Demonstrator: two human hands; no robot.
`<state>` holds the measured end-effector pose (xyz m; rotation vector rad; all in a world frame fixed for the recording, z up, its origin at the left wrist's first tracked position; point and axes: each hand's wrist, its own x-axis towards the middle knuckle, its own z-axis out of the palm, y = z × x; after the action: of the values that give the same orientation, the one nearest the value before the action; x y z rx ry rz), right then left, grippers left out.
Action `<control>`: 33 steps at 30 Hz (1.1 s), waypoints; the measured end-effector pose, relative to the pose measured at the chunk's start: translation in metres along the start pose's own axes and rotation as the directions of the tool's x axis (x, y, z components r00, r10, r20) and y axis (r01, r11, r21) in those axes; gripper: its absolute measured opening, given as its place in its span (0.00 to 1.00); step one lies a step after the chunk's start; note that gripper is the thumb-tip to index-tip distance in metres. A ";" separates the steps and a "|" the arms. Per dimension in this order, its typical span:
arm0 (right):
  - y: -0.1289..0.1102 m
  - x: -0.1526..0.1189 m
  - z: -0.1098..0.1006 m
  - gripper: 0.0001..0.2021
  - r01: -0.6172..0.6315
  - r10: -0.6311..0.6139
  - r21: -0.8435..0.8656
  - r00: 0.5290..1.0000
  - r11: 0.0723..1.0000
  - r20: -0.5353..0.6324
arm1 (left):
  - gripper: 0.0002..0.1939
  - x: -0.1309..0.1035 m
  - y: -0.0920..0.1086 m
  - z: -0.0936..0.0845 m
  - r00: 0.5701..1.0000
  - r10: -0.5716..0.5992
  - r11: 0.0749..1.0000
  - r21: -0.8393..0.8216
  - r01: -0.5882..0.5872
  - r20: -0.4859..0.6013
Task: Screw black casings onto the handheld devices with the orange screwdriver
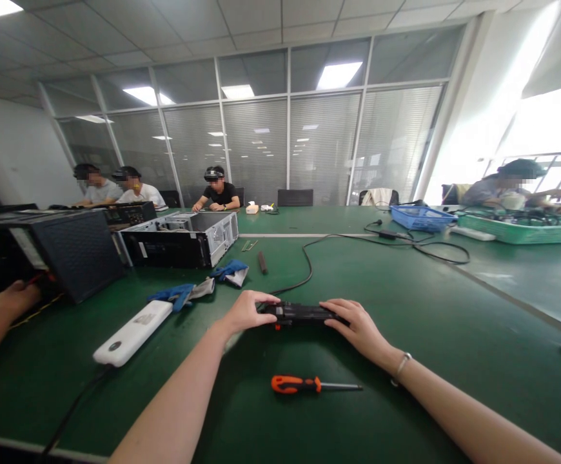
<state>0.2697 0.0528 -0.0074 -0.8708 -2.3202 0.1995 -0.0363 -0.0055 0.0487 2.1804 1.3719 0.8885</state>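
Note:
A long black device (304, 313) lies across the green table in front of me, with a small red-orange part under its left portion. My left hand (247, 312) grips its left end, thumb in front and fingers behind. At the other end my right hand (355, 323) holds the device between thumb and fingers; a bracelet is on that wrist. Nearer to me, an orange and black screwdriver (296, 385) lies flat, its shaft pointing right. From behind the device's left side a black cable (304, 277) runs back over the table.
A white power bank-like box (134, 333), blue-grey gloves (178, 296) and a brown strip (262, 262) lie left of centre. Computer cases (178, 238) stand farther left, where another person's hand (17, 299) works. Blue (420, 218) and green baskets (522, 229) stand back right.

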 end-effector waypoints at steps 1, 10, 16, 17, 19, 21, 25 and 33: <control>0.000 0.000 0.000 0.18 0.004 -0.004 -0.005 1.000 1.000 0.003 | 0.21 0.000 0.000 -0.001 1.000 -0.016 1.000 -0.014 0.016 0.012; -0.005 0.001 0.000 0.18 0.007 -0.007 -0.043 1.000 0.999 0.003 | 0.21 0.000 -0.006 -0.002 1.000 0.004 1.000 -0.031 -0.003 0.012; -0.007 0.001 0.000 0.18 0.006 -0.006 -0.050 1.000 0.999 -0.011 | 0.23 0.000 -0.013 0.002 0.998 -0.055 0.989 -0.138 0.056 0.015; -0.007 0.001 0.000 0.18 0.014 -0.015 -0.049 1.000 0.999 -0.022 | 0.23 0.000 -0.014 0.003 0.998 -0.062 0.987 -0.151 0.062 0.008; -0.008 0.001 0.000 0.18 0.028 -0.030 -0.044 0.999 0.999 -0.045 | 0.24 0.000 -0.015 0.004 0.998 -0.062 0.988 -0.140 0.059 -0.016; -0.007 0.001 0.000 0.18 0.025 -0.027 -0.034 0.998 0.999 -0.055 | 0.23 0.000 -0.015 0.003 0.997 -0.052 0.994 -0.101 0.047 -0.050; -0.008 0.002 0.001 0.17 -0.003 0.001 -0.025 0.999 1.000 -0.045 | 0.21 0.000 -0.018 0.003 0.994 -0.022 0.999 -0.037 0.019 -0.106; -0.010 0.003 0.001 0.17 0.001 -0.001 -0.058 1.000 0.998 0.006 | 0.21 0.001 -0.026 0.009 0.998 -0.048 0.995 -0.093 0.043 -0.051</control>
<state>0.2625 0.0471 -0.0034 -0.8988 -2.3422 0.1355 -0.0468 0.0062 0.0261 2.0626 1.3723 0.9788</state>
